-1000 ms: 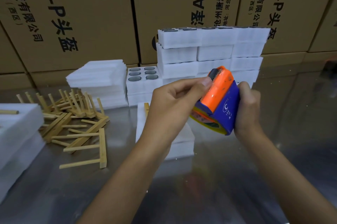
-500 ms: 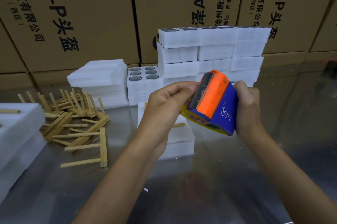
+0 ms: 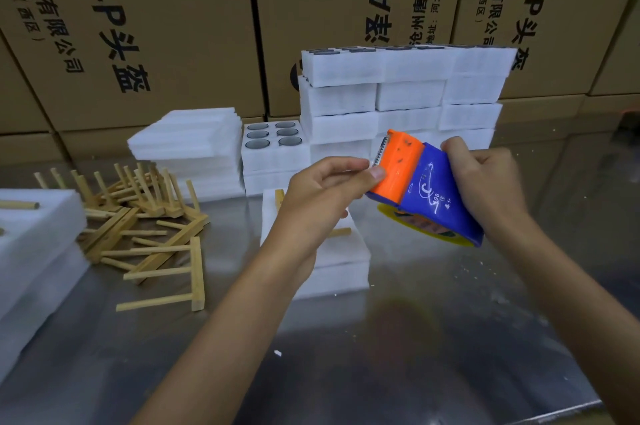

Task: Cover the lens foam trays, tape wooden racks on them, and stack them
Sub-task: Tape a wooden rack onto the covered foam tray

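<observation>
Several white foam trays already stand piled in a wall [image 3: 401, 95] just behind the tape dispenser [image 3: 426, 187], though whether racks are taped on them cannot be told from here. One covered tray [image 3: 332, 255] lies on the table [image 3: 415, 338] directly below the dispenser, with a wooden rack [image 3: 279, 198] resting on its top — by the look of it, this is the piece now in work, covered and racked but not yet taped. Left of the dispenser and farther back, an open tray [image 3: 273, 139] shows six dark lenses, uncovered, beside a pile of foam sheets [image 3: 187, 140]. Well to the left of the dispenser sprawls a heap of loose racks [image 3: 149, 227], so plenty appears left to do.

The right hand [image 3: 485, 182] has its grip closed round the blue body of the dispenser, holding it in the air above the tray. The left hand [image 3: 325, 196] pinches at the orange end, thumb and fingertip together near the toothed blade — most likely on the free end of the tape, though the tape itself is too thin to make out.

The dispenser's long axis runs from upper left to lower right, tilted, with the orange cutter end pointing up and left toward the left hand and the yellow roll at the lower right. The rack on the tray mostly hides behind the left hand, so its long axis cannot be told.
</observation>
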A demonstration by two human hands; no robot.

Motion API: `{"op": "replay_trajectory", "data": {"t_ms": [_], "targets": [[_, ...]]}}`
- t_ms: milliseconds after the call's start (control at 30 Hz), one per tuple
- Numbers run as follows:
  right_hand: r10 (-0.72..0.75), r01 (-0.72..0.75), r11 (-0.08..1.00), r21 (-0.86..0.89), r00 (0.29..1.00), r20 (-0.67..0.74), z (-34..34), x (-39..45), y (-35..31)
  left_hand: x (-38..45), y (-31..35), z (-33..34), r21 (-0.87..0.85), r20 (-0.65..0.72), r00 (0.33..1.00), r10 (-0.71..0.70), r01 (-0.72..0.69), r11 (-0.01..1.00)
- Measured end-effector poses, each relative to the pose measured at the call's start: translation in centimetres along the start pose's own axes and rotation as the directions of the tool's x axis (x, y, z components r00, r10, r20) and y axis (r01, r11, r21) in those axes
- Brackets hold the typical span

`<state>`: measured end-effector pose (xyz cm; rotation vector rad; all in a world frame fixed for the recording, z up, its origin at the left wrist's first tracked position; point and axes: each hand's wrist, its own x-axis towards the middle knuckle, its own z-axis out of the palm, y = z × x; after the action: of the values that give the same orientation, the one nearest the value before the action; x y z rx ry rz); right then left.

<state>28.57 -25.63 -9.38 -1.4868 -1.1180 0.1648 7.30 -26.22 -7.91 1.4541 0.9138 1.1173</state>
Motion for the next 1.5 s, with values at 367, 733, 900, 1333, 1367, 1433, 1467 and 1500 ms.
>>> {"op": "replay_trajectory", "data": {"t_ms": [367,733,900,1333,1367,1433,1467,1500], "targets": [[-0.013,0.009,0.99,-0.144,0.999,-0.032,-0.6,-0.8,1.5,1.1,-1.6,0.7,0.139,-0.068,0.996,0.063,-0.053,0.989],[-0.111,0.105,0.971,-0.215,0.994,-0.017,-0.6,-1.4,1.2,1.2,-1.8,1.3,0.393,-0.025,0.98,0.198,-0.172,0.903],[-0.141,0.138,0.983,-0.122,0.99,-0.018,-0.8,-1.7,1.3,0.9,-1.5,0.8,0.239,0.057,0.996,0.072,-0.083,0.967],[-0.05,0.033,0.978,0.204,0.996,0.08,-0.9,-2.4,1.1,1.5,-1.4,0.8,-0.289,0.17,0.976,-0.138,0.183,0.94],[-0.053,0.034,0.977,0.208,0.995,0.084,-0.9,-2.5,1.1,1.6,-1.5,0.8,-0.286,0.166,0.974,-0.151,0.194,0.938],[-0.053,0.033,0.976,0.217,0.995,0.088,-0.9,-2.5,1.2,1.7,-1.7,0.9,-0.268,0.146,0.975,-0.169,0.204,0.942],[-0.051,0.031,0.975,0.218,0.995,0.089,-0.9,-2.6,1.3,1.8,-1.7,0.9,-0.27,0.134,0.975,-0.177,0.208,0.94],[-0.051,0.032,0.977,0.21,0.995,0.089,-0.9,-2.6,1.3,1.8,-1.6,0.9,-0.28,0.124,0.974,-0.189,0.217,0.935]]}}
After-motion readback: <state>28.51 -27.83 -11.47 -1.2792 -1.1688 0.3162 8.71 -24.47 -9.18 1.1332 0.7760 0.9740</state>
